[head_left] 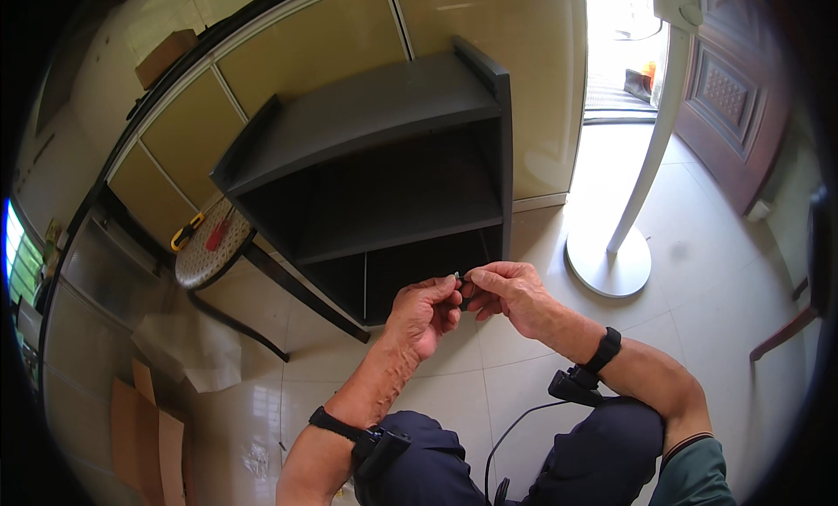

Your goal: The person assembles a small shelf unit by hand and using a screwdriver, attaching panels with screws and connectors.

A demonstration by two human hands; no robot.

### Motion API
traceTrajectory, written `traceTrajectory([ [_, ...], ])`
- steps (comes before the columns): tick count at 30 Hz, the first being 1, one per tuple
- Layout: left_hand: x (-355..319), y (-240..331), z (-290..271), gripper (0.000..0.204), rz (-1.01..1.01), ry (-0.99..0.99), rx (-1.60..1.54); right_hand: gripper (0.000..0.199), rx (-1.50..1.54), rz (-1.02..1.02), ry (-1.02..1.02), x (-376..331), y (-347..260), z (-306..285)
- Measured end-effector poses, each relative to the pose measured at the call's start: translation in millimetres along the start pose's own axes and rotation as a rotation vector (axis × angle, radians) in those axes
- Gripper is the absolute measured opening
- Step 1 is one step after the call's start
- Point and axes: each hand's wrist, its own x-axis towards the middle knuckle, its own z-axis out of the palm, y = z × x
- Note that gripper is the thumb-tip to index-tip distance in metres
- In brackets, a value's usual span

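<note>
My left hand (423, 316) and my right hand (517, 297) meet in front of a dark grey open shelf unit (393, 96), fingertips almost touching. Between them shows a tiny dark and shiny piece (457, 276), too small to name. Thumb and fingers are pinched together on both hands, and the curled fingers hide most of what they hold. Behind the hands lies the unit's dark lower compartment. Its middle shelf (401, 237) runs across above them.
On a round patterned stool (209, 255) at the left lie a yellow-and-black cutter (186, 233) and a red-handled tool (218, 235). Plastic wrapping (194, 353) and an opened cardboard box (147, 436) are on the floor nearby. A white stand base (608, 266) stands right, near a brown door (729, 92).
</note>
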Motion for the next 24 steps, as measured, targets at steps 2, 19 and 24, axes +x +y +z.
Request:
traceTrajectory([
  [2, 0.9, -0.4, 0.1, 0.013, -0.001, -0.006, -0.003, 0.026, 0.004, 0.0, -0.001, -0.1, 0.1, -1.0],
  [19, 0.8, -0.7, 1.4, 0.013, 0.015, -0.018, -0.035, 0.027, -0.046, -0.011, 0.031, -2.5, -3.7, 2.1],
  [24, -1.1, 1.1, 2.8, 0.014, 0.013, -0.033, -0.009, 0.027, -0.034, -0.016, 0.027, -4.1, -4.8, 3.4],
])
